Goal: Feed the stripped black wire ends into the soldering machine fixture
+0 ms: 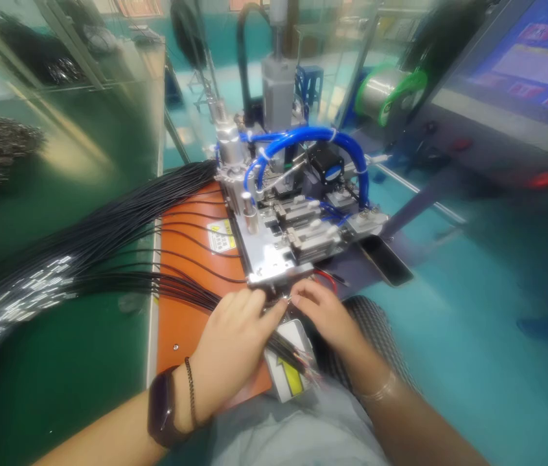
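Observation:
My left hand (235,330) is closed, its thumb and fingers pinching near the machine's front edge. A bundle of black cables (191,288) runs underneath this hand. Its thin, bare wire ends (310,372) come out on the near side, above my lap. Fingertip to fingertip with the left, my right hand (322,310) is closed in a pinch at a small bright wire end (288,299); its exact shape is too small to tell. Just beyond both hands stands a bench machine with a metal plate (271,259) and small clamps (313,236).
More black cables (128,200) spread across the orange tabletop (186,330) and hang off its left side. Blue hoses (322,133) arch over the machine. A dark phone-like slab (387,261) lies at right. Farther off are a green-rimmed wire spool (390,94) and a lit screen (531,58).

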Motion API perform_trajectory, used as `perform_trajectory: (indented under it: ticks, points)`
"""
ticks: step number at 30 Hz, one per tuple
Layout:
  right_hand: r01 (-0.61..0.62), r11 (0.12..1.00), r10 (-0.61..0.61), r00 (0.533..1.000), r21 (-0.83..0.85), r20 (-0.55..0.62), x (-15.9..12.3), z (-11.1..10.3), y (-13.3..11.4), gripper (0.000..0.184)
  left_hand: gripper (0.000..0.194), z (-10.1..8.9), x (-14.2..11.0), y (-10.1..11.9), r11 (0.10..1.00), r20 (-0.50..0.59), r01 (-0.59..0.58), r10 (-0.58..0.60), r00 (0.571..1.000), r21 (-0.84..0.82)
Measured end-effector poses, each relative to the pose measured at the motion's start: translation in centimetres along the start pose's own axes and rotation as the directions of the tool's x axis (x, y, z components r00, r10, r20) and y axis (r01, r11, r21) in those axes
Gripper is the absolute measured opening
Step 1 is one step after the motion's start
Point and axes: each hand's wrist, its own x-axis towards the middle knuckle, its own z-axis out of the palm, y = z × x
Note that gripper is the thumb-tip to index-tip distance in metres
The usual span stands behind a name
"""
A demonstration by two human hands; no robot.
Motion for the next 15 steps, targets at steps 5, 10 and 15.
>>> perform_trajectory:
  ticks: [5, 10, 15]
  points:
    - [-0.016, 1.0, 0.016, 0.999, 0.002, -0.035, 0.3, 0.5, 0.3, 0.009, 0.043, -0.4, 0.5, 0.3, 0.999, 0.053, 0.015, -0.016, 0.998, 0.03]
    - [-0.012, 0.999, 0.014, 0.999, 0.051, -0.033, 0.6, 0.6, 1.2, 0.01, 0.043, -0.2, 0.4, 0.2, 0.999, 0.018, -0.006, 0.005, 1.0, 0.047]
    - [0.103, 0.994, -0.103, 0.995, -0.024, -0.001, 0.2, 0.0, 0.6, 0.02, 0.037, 0.4, -0.1, -0.4, 0.995, -0.126, -0.092, 0.096, 0.987, 0.038]
